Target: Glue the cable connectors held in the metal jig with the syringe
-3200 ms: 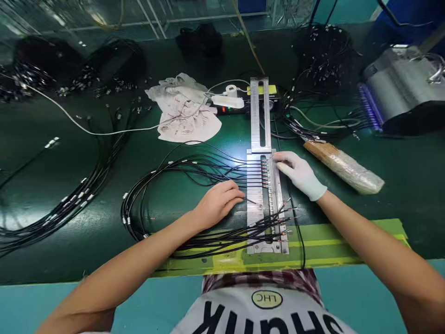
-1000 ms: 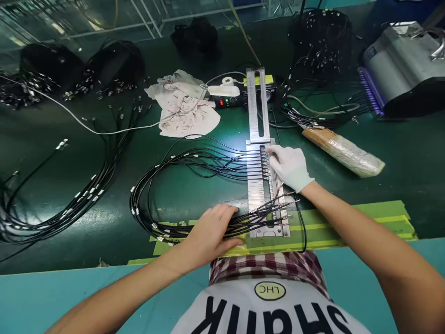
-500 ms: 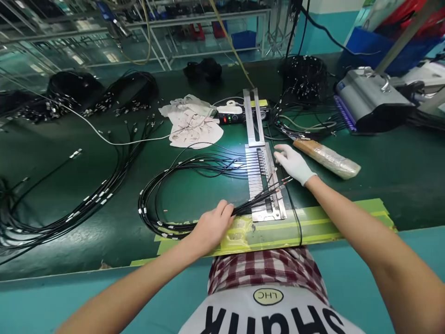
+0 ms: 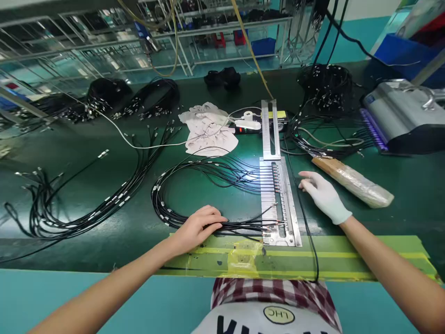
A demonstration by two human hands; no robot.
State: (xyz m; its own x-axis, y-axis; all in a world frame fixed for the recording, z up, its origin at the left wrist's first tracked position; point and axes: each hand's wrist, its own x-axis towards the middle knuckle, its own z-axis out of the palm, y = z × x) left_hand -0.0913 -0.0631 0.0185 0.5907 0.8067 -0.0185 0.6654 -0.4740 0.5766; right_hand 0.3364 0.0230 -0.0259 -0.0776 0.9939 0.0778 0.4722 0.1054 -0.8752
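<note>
A long slotted metal jig (image 4: 280,204) lies on the green bench, with several thin black cables (image 4: 194,167) looped to its left and their ends laid across it. My bare left hand (image 4: 196,227) rests near the front edge, fingers curled over a bundle of black cables (image 4: 243,226) that runs into the jig's near end. My right hand (image 4: 323,195), in a white glove, lies flat on the bench just right of the jig, fingers spread, holding nothing.
A crumpled white cloth (image 4: 208,127) and a small black control box (image 4: 274,121) lie behind the jig. A wrapped brown roll (image 4: 352,185) sits right of my gloved hand, a grey machine (image 4: 403,116) beyond it. More cable bundles (image 4: 86,204) spread left. Yellow-green tape (image 4: 313,260) lines the front edge.
My right hand has come off the jig and now lies on the bench beside it. My left hand has gathered the near cables and laid them flat toward the jig's near end. The view tilted up.
</note>
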